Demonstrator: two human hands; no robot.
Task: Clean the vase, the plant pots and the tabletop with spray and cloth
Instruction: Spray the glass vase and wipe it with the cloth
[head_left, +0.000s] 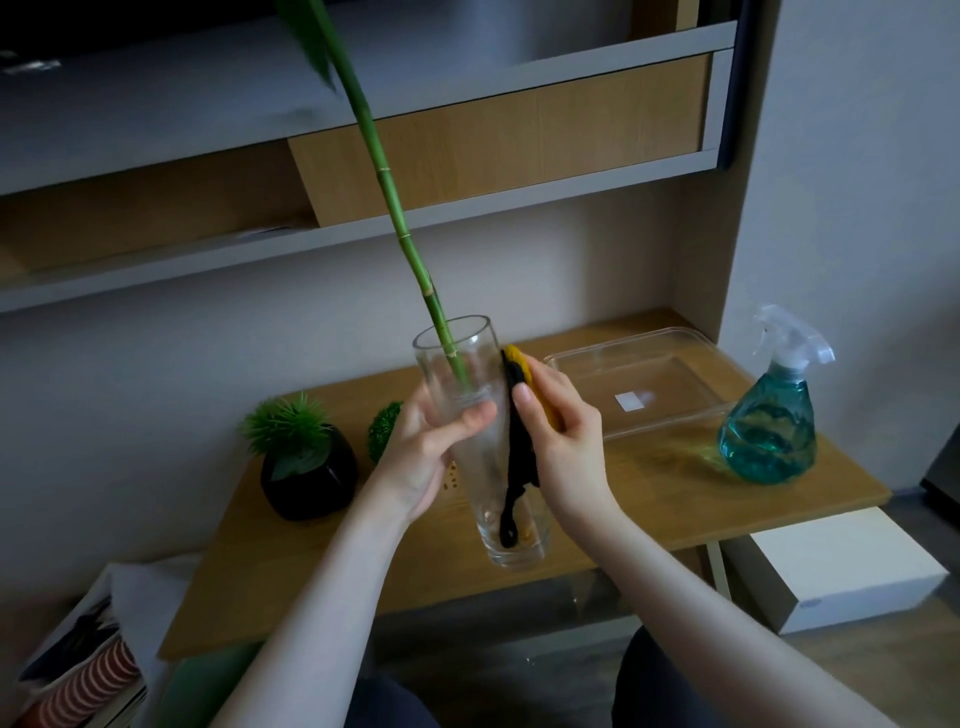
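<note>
Fingers (470, 415) of the left hand (426, 447) curled round the middle of a tall clear glass vase (483, 457), thumb across its front, lifting it tilted above the table's near edge. Right hand (558, 431) pinching a yellow-and-black cloth (519, 447) between thumb and fingers, pressed against the vase's right wall, a black strip of it dangling down toward the thick glass base. Green bamboo stalk (395, 208) standing in the vase, leaning up and to the left past the frame's top, leaf tips blurred. Wooden table (649, 509) beneath. Black round plant pot (309, 480) with spiky green foliage near the table's left edge, a second small green plant (384, 428) just beside it, mostly hidden behind the left wrist, its pot out of sight. Clear plastic tray (634, 384) lying at the far right corner, a white label showing through its bottom. Spray bottle (771, 410) of blue-green liquid, clear trigger on top, upright near the table's right edge, well apart from the vase. Grey-and-wood shelving (493, 135) on the wall above. White box (831, 566) on the floor to the right of the table; stacked magazines or papers (83, 670) at lower left, too blurred for detail.
</note>
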